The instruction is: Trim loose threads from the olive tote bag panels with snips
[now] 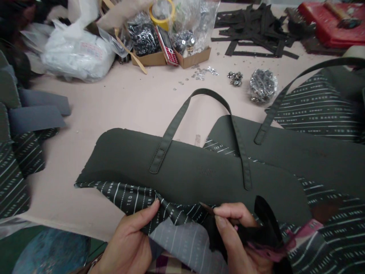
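My left hand [129, 238] is closed on the black lining fabric [128, 198], printed with white lettering and stripes, its thumb on top and fingers underneath. The cloth's grey back [186, 241] is folded outward between my hands. My right hand [236, 236] is closed round scissors [269, 219] with black and pink about the handle. A short dark point sticks out past the thumb and forefinger, against the edge of the lining. The lining joins a dark grey-green bag panel [125, 154], which lies flat with its strap handle [205, 91] arching away from me.
A second bag panel [285, 152] overlaps on the right; more printed pieces [17, 179] lie left. Toward the back are metal fasteners [235, 78], a wrapped bundle of them [262, 85], cardboard boxes [196, 58], a red phone [167, 45], black strips [253, 28] and a hammer [340, 15].
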`<move>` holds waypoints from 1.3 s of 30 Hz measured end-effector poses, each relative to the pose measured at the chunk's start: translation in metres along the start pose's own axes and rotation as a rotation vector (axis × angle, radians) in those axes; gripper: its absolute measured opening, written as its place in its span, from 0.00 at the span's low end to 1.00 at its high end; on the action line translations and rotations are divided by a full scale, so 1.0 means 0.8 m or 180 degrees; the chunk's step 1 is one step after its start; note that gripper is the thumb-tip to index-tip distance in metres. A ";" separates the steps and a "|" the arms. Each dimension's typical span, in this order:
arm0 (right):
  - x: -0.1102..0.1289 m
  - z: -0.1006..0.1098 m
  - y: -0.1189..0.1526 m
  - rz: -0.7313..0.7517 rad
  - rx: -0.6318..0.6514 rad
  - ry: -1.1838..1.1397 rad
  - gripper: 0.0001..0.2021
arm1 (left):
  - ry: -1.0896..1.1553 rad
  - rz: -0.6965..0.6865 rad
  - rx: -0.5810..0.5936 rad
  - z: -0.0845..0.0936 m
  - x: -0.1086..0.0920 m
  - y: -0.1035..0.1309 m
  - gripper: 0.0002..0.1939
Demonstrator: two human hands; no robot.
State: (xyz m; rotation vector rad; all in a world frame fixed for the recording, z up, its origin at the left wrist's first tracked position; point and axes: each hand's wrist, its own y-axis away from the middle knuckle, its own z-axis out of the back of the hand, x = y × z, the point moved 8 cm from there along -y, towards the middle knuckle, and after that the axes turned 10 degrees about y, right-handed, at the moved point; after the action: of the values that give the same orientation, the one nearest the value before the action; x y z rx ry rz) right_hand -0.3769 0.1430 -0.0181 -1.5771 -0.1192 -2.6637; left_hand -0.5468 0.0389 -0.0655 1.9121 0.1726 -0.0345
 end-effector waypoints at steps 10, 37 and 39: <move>0.014 -0.007 0.001 0.0672 0.0034 0.0586 0.06 | -0.0361 -0.0051 0.0460 0.001 -0.002 -0.004 0.19; 0.000 0.007 0.005 0.0242 -0.0163 0.0172 0.05 | -0.0073 -0.0148 -0.0045 0.003 -0.003 0.003 0.09; 0.001 0.004 0.004 0.0280 -0.0086 0.0223 0.05 | -0.0161 -0.0125 0.0112 0.004 -0.004 0.001 0.08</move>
State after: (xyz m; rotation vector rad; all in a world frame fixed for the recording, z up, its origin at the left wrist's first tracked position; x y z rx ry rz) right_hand -0.3740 0.1400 -0.0159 -1.4582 -0.0109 -2.6599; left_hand -0.5495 0.0350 -0.0652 1.9409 0.1762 -0.1128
